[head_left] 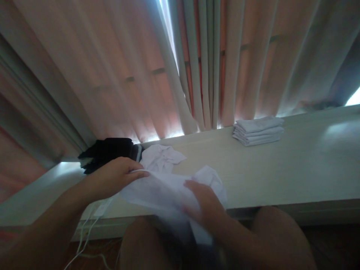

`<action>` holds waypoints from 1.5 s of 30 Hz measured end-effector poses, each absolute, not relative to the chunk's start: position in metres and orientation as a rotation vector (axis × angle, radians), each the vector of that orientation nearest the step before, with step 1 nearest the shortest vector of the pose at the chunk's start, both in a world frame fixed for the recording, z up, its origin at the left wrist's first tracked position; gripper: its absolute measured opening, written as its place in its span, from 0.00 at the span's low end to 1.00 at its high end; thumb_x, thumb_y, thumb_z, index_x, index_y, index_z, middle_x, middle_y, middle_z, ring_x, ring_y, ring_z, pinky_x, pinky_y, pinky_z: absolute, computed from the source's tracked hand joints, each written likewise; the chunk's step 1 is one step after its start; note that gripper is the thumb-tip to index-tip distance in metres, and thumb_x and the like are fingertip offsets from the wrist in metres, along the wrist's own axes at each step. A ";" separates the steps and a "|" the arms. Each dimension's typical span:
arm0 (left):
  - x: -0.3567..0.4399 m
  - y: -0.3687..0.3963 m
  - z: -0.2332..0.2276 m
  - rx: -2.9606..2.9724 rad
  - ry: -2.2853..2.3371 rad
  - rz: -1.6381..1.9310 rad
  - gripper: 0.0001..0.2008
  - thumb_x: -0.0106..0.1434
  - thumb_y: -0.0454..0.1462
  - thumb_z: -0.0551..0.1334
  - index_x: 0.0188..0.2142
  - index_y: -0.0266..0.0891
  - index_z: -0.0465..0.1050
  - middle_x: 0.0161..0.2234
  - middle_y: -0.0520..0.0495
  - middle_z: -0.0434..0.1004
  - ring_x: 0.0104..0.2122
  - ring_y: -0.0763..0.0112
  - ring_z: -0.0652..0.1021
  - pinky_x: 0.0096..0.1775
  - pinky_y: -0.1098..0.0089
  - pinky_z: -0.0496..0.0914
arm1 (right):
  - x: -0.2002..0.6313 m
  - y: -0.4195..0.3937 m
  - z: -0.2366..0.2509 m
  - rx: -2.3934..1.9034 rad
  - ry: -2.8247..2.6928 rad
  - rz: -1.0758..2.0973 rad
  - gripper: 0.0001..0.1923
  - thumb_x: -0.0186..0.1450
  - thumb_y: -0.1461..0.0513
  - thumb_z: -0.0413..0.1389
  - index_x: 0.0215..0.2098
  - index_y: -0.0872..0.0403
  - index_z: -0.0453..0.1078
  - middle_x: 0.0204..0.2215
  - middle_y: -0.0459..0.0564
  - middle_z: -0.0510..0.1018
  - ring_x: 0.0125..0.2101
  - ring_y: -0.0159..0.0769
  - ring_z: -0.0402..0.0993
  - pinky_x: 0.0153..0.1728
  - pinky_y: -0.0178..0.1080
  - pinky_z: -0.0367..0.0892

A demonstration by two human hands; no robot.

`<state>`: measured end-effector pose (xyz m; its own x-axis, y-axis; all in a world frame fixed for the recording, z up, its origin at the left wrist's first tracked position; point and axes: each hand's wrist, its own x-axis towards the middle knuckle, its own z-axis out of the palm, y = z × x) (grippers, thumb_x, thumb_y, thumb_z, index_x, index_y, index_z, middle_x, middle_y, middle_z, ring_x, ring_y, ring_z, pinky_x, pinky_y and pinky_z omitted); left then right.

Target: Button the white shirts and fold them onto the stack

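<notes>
A loose, thin white cloth (168, 187) hangs over the table's front edge and my lap, part of it smeared by motion. At its upper left edge my left hand (125, 172) pinches it between thumb and fingers. My right hand (201, 200) grips the same cloth farther right; its lower fingers are blurred and partly hidden by the fabric. One crumpled part of the white fabric bulges up beside the right hand. Just behind lies another crumpled white cloth (160, 155) on the table.
A neat stack of folded white cloths (258, 131) stands at the back right of the pale table (295, 168). Behind my left hand is a pile of dark folded fabric (109, 152). Long curtains (126, 75) hang behind the table. White cables (87, 232) dangle at the front left.
</notes>
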<state>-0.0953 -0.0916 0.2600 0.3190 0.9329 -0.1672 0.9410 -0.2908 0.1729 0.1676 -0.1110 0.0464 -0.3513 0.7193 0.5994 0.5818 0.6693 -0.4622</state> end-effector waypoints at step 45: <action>-0.129 -0.078 0.201 2.260 1.752 0.136 0.28 0.66 0.55 0.51 0.24 0.39 0.76 0.25 0.46 0.78 0.26 0.64 0.76 0.32 0.66 0.63 | 0.169 -0.048 -0.029 -1.364 -2.173 0.570 0.10 0.67 0.63 0.54 0.46 0.55 0.71 0.46 0.55 0.76 0.47 0.41 0.71 0.49 0.43 0.63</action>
